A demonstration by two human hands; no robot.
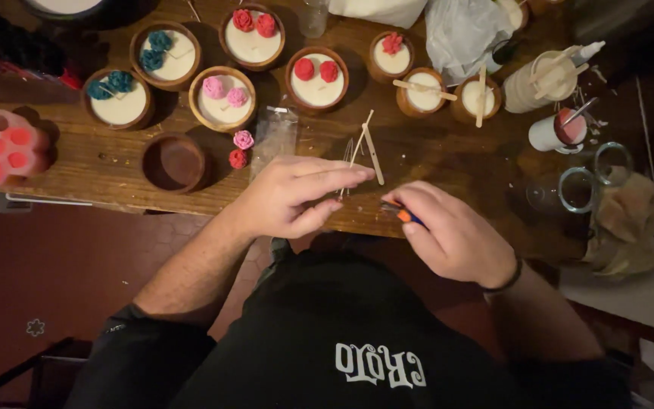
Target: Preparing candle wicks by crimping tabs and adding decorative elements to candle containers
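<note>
Head view shows the left hand at the front edge of the wooden bench, its fingers nearly closed and pinching thin wicks, while the right hand is closed around a small tool with an orange and blue handle just beside them. I think the wicks could slip over the edge, because they are so light and lie near a loose wooden stick. Candles in wooden bowls stand further back.
</note>
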